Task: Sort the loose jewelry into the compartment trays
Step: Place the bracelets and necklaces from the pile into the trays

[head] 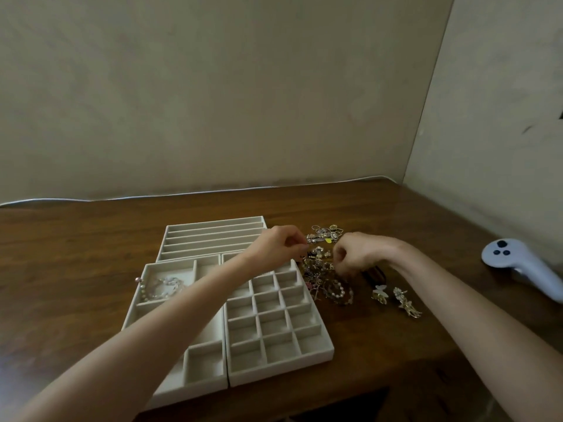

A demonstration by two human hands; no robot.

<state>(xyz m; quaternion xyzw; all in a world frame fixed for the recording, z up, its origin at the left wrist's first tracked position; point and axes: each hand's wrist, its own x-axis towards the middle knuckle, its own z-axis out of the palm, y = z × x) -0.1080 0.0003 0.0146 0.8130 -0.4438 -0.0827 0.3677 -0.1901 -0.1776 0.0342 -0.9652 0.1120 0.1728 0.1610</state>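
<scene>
Looking down, we see both bare forearms come in from the near edge and cross a dark wooden table [396,214]. Closest to us lie two pale felt-lined trays, side by side and touching. The left tray [195,391] has a few large compartments, and its far-left one holds beaded bracelets [163,287]. The grid tray [316,356] on the right is split into many small square cells; those we can see have nothing in them.

Just right of the grid tray sits the loose jewelry pile [320,269], a tangle of gold and silver pieces with a beaded bracelet [338,292] at its near side. A butterfly hair clip [380,293] and a flower hair clip [406,303] lie a little apart, further right.

The left hand [280,243] hovers over the far corner of the grid tray, its fingers curled and the thumb drawn against the fingertips at the pile's edge. We cannot tell whether a piece is caught between them. The right hand [356,254] is over the pile with its fingers curled downward into it. The tips are hidden, so we cannot tell what it holds, if anything.

Behind the two near trays is a slotted tray [207,239] with long narrow channels. A cluster of rings and charms [326,233] lies beyond the hands. Far right rests a white handheld controller [518,266], and a white cable [182,194] runs along the table's back edge below the plain wall [243,86].
</scene>
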